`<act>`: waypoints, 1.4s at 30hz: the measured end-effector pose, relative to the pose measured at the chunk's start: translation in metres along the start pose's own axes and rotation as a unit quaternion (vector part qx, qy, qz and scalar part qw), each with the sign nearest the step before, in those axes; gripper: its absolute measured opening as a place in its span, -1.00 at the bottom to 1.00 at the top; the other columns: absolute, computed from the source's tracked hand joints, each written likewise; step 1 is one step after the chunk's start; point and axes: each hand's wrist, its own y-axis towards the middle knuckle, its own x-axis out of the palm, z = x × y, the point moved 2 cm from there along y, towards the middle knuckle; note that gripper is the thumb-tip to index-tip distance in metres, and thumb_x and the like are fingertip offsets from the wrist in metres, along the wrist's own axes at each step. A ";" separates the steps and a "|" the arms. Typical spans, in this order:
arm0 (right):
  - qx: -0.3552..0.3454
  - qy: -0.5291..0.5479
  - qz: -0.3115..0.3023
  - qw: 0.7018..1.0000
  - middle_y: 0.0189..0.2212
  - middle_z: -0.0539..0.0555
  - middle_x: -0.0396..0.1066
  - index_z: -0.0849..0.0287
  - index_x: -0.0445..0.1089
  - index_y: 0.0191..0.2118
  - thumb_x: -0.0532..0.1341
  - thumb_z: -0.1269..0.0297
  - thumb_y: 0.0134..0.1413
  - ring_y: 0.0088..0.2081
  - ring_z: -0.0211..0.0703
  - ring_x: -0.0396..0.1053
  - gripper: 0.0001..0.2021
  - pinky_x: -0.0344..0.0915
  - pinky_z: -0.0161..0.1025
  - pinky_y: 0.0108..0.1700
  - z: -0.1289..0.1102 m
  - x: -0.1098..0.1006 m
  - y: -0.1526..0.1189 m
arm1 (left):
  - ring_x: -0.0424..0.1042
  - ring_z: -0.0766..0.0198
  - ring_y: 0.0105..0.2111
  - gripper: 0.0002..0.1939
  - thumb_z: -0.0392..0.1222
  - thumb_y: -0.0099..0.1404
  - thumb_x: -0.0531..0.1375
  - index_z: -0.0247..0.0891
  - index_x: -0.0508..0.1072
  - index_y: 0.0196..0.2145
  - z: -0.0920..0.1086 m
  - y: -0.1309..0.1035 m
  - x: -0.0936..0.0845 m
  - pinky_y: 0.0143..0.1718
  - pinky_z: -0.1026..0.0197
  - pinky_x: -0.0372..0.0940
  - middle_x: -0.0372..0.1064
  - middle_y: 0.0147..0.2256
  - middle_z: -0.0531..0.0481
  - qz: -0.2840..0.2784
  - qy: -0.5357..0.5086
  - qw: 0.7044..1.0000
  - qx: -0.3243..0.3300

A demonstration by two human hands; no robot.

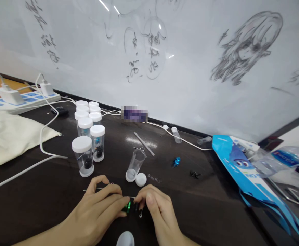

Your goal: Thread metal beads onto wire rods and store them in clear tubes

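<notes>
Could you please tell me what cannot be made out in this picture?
In the head view:
Green part: mostly covered by the left hand.
What the right hand grips: partly behind that hand.
White object: cut off by the bottom edge.
Purple item: blurred into squares.
Black bits: too small.

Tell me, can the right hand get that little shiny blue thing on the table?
Probably yes: the right hand is near the shiny blue thing, and nothing seems to stand between them. But it seems to hold a thin looped piece, so it may need to let go first.
</notes>
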 end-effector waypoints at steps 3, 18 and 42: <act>-0.004 0.001 -0.004 1.000 -0.43 0.08 0.37 0.20 0.45 -0.34 -0.07 0.18 0.41 -0.35 -0.17 0.36 -0.58 0.25 -0.26 -0.28 0.000 0.000 0.000 | 0.44 0.28 -0.31 -0.85 -0.33 0.43 0.10 -0.25 0.46 -0.13 0.000 -0.001 0.000 0.01 0.06 -0.01 0.51 -0.40 0.08 -0.002 0.006 1.000 -0.003; 0.011 -0.015 -0.006 1.000 -0.41 0.08 0.36 0.19 0.45 -0.30 -0.08 0.18 0.41 -0.35 -0.17 0.34 -0.59 0.25 -0.26 -0.28 -0.001 0.001 -0.001 | 0.45 0.28 -0.31 -0.84 -0.36 0.42 0.09 -0.27 0.47 -0.14 0.001 0.000 -0.001 0.00 0.06 0.00 0.51 -0.39 0.06 -0.007 0.004 1.000 0.000; 0.002 -0.005 -0.001 1.000 -0.44 0.06 0.38 0.19 0.46 -0.36 -0.05 0.21 0.41 -0.36 -0.18 0.36 -0.59 0.25 -0.26 -0.28 0.000 0.001 -0.001 | 0.45 0.28 -0.31 -0.83 -0.34 0.42 0.09 -0.25 0.46 -0.13 0.002 0.000 -0.001 0.00 0.07 0.03 0.51 -0.41 0.07 -0.003 0.010 1.000 0.004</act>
